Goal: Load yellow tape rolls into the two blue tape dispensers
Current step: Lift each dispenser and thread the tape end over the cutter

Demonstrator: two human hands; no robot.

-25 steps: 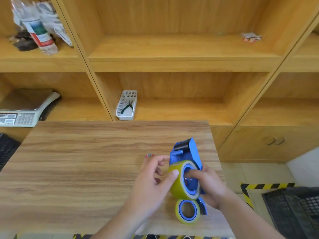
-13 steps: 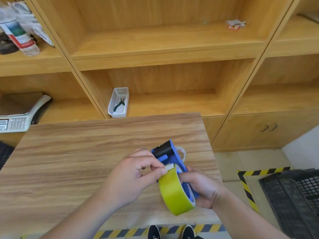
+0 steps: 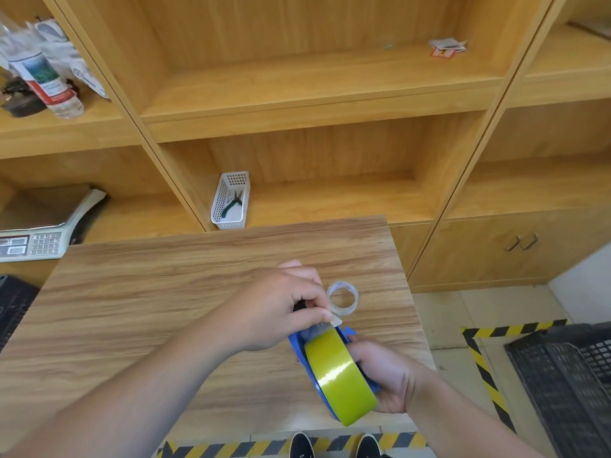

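Gripping the blue tape dispenser (image 3: pixel 299 345) from its right side, the right hand (image 3: pixel 386 375) holds it above the desk (image 3: pixel 165 292) near the front right corner, with the yellow tape roll (image 3: pixel 340 375) seated in it. The left hand (image 3: pixel 274 312) is closed to a narrow pinch on the pale tape end (image 3: pixel 335 322) above the roll. A clear tape ring (image 3: pixel 344 297) lies just beyond.

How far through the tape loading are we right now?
One yellow tape roll sits in a blue dispenser held by the right hand. The left hand pinches the tape's end, so threading is underway. The second dispenser isn't in view.
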